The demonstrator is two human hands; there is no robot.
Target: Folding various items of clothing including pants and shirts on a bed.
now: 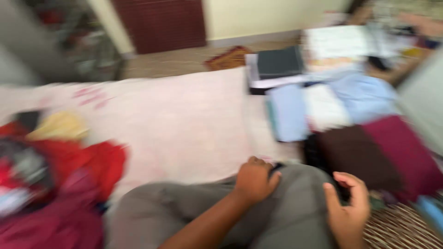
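My left hand (254, 180) rests knuckles-up on the grey cloth garment (240, 214) that lies bunched in front of me, fingers curled down into a fold at its far edge; whether they truly pinch the fabric I cannot tell through the blur. My right hand (348, 210) hovers at the garment's right side, fingers half curled and apart, closed on nothing. The two hands are near each other but not touching.

The garment sits at the near edge of the pale pink bedsheet (184, 120), which is spread flat. I judge the cloth soft, limp and light: it will sag wherever it is not held, so the best hold is a firm pinch along a seam or edge, one hand at each end.

To my left lies a heap of red and maroon clothes (69, 184) with a yellow piece (60, 125) on top. To my right are folded pieces: a dark brown and maroon stack (383, 154), and beyond it pale blue and white folded cloth (323, 106). A woven mat (401, 230) shows at the lower right corner.
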